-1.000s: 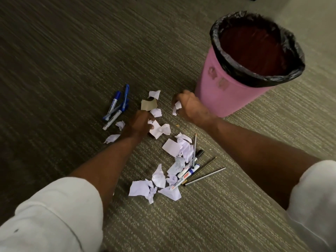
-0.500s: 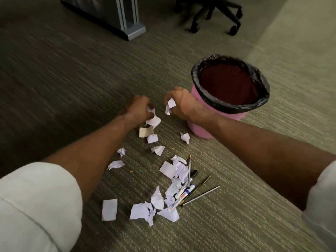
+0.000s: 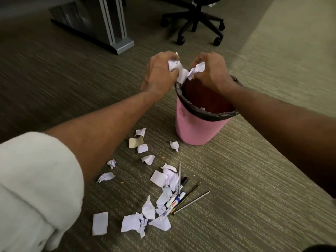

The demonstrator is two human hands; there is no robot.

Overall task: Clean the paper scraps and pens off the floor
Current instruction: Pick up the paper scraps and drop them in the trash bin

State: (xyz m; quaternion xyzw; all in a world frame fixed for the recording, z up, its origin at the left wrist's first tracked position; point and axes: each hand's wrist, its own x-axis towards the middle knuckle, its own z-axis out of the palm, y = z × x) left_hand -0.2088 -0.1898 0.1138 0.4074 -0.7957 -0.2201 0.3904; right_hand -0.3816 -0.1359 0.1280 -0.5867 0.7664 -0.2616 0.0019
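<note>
Head view: the left hand (image 3: 160, 73) and right hand (image 3: 211, 70), upper centre of frame, are each clenched on crumpled paper (image 3: 175, 67), held over the pink bin (image 3: 198, 128), presumably for dropping in. Paper scraps (image 3: 148, 159) and pens (image 3: 179, 196) lie on the carpet (image 3: 245, 197), lower centre.

Floor (image 3: 254, 188): grey-green striped carpet, paler strip far right. Pink bin (image 3: 198, 130) w/ black liner stands upright on it, approx centre. Paper scraps (image 3: 145, 159) scattered in front of bin, mostly white & crumpled, one tan piece (image 3: 135, 142); a flat white rectangle (image 3: 100, 223) lies apart at near left. Pens (image 3: 179, 197) & thin pencils (image 3: 190, 202) lie together among nearer scraps. Far back: grey desk foot (image 3: 120, 44), black office chair base (image 3: 196, 28) on castors.
</note>
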